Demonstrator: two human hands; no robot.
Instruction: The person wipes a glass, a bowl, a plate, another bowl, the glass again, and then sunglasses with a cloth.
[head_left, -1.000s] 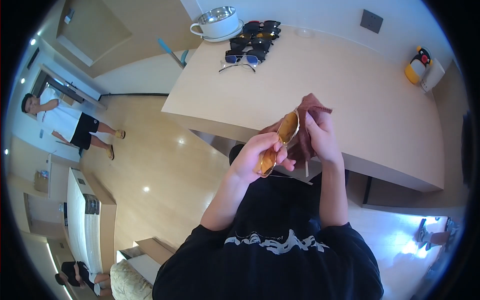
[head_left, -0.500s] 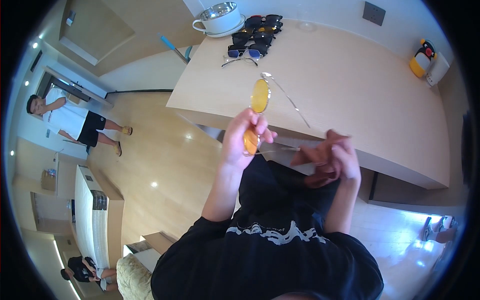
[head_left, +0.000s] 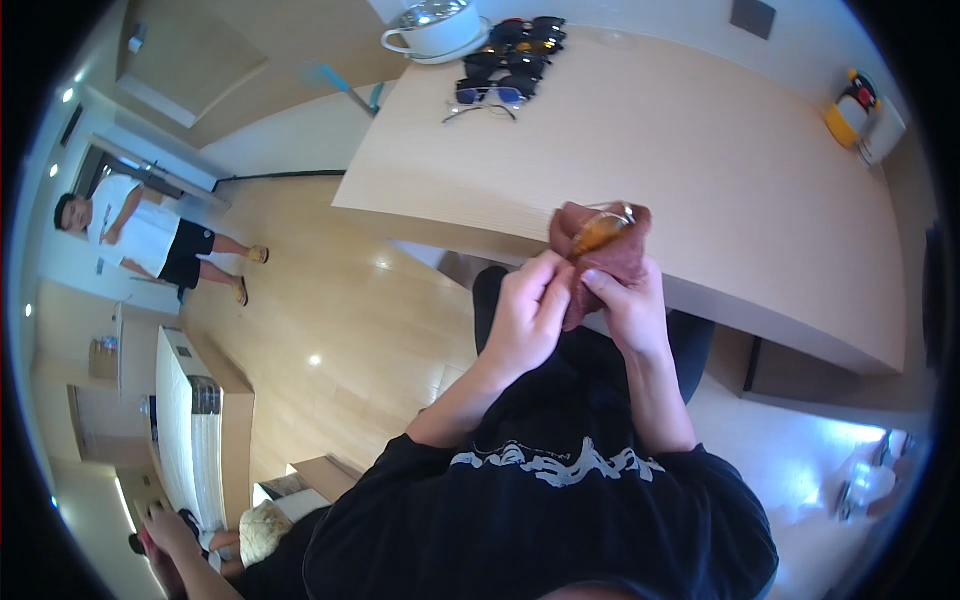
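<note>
A reddish-brown cloth [head_left: 625, 255] is bunched up in front of my chest, close to the table's front edge. Folded inside it is a pair of glasses with a thin metal rim and a yellow-orange lens [head_left: 598, 235]; the rest of the frame is covered. My left hand [head_left: 532, 308] is closed at the cloth's left side, fingers bent around its lower part and the glasses. On the right side, my right hand [head_left: 630, 305] grips the cloth, thumb lying over the front.
A pale wooden table [head_left: 690, 150] carries several glasses and sunglasses [head_left: 505, 85] in a row, a white pot [head_left: 435, 35] and a penguin figure [head_left: 853, 108]. One person [head_left: 145, 230] stands at the left. Another person's arm [head_left: 175, 545] enters lower left.
The left hand has brought the yellow-lensed glasses down and right into the cloth. The right hand, with the cloth, has moved left and up. A person's arm now shows at lower left.
</note>
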